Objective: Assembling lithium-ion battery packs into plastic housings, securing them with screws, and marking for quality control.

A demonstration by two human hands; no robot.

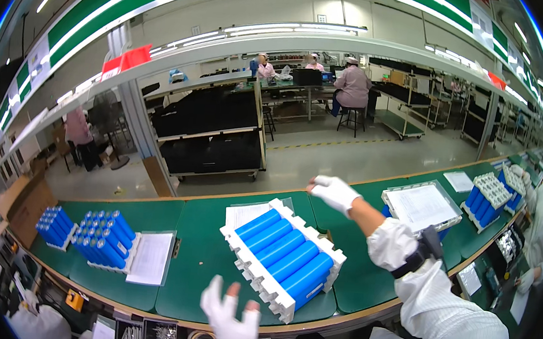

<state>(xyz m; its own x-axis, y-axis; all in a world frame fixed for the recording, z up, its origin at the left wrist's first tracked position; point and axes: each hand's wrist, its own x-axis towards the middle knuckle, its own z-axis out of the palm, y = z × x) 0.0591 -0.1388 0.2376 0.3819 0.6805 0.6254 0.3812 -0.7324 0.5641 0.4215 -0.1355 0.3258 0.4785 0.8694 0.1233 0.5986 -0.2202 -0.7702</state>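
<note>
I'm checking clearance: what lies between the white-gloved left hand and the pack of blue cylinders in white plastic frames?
No object: the head view shows only green tabletop between left hand and pack.

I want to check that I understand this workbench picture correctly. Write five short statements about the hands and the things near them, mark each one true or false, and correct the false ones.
1. The left hand and the right hand both wear white gloves. True.
2. The left hand is closed around a blue cell. False: it is open, with its fingers spread, and no cell is in it.
3. A black band goes around the white sleeve of the right arm. True.
4. The cells in the middle pack are red. False: the cells are blue.
5. At the left of the bench, a paper sheet lies to the right of a group of blue cells. True.
</note>
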